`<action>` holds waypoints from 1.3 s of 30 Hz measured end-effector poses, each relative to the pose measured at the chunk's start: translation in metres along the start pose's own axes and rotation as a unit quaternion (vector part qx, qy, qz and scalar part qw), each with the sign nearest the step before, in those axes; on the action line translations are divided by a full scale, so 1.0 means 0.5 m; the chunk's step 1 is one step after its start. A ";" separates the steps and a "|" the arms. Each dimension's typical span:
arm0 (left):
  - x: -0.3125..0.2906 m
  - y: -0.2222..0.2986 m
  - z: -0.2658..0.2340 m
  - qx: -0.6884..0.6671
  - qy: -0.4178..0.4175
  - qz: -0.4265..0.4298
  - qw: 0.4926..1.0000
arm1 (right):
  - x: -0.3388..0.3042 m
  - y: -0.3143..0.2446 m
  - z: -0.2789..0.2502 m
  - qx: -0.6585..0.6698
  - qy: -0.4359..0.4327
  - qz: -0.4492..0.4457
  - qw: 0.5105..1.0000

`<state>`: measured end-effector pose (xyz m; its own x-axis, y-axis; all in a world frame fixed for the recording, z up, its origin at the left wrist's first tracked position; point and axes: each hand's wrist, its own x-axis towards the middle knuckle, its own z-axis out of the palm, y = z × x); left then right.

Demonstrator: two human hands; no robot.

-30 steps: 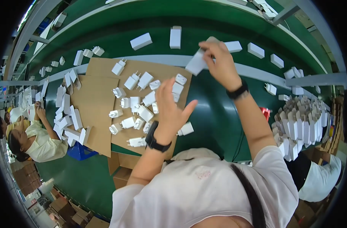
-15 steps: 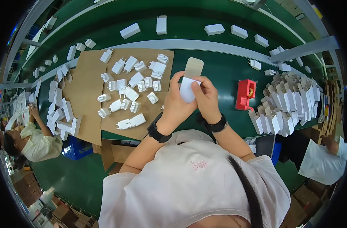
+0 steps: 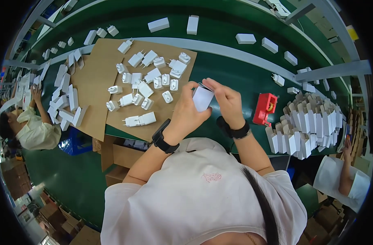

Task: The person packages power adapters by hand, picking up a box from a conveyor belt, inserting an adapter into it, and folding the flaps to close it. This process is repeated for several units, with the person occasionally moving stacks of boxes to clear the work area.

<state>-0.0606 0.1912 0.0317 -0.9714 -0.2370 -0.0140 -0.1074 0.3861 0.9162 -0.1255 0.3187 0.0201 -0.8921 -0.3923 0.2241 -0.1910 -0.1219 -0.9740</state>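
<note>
A small white cardboard box (image 3: pixel 203 99) is in front of my chest, over the green table. My left hand (image 3: pixel 186 113) is closed around its left side, thumb along the near end. With its fingers together, my right hand (image 3: pixel 229 102) presses at the box's far end, where the flap is bent over. Whatever the box may contain is hidden. To the left, many white plug chargers (image 3: pixel 145 89) lie loose on a brown cardboard sheet (image 3: pixel 101 77).
A red tape dispenser (image 3: pixel 265 109) stands right of my hands. Beyond it are stacked open white boxes (image 3: pixel 307 122). More boxes (image 3: pixel 158 25) sit spaced along the green belt (image 3: pixel 215 26) behind a metal rail. A co-worker (image 3: pixel 33 126) is at far left, another (image 3: pixel 341 179) at right.
The box's upright flap has been folded down at the far end. My right hand has shifted from the box's side to that end. The whole view has turned slightly.
</note>
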 end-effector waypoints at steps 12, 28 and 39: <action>0.011 -0.015 0.009 0.056 -0.002 0.043 0.998 | 0.038 -0.001 -0.031 0.005 -0.085 0.139 0.987; 0.105 -0.085 0.004 0.003 0.056 0.015 0.998 | 0.290 0.205 -0.162 0.012 0.081 0.236 0.968; 0.114 -0.138 -0.022 -0.052 0.082 -0.050 0.994 | 0.548 0.420 -0.065 -0.515 0.016 0.047 0.856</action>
<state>-0.1059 0.1411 -0.0281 -0.9085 -0.4148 -0.0501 -0.1715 0.2608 0.9500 -0.4232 0.2154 -0.1241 -0.9308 -0.3296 0.1578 -0.3630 0.7837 -0.5040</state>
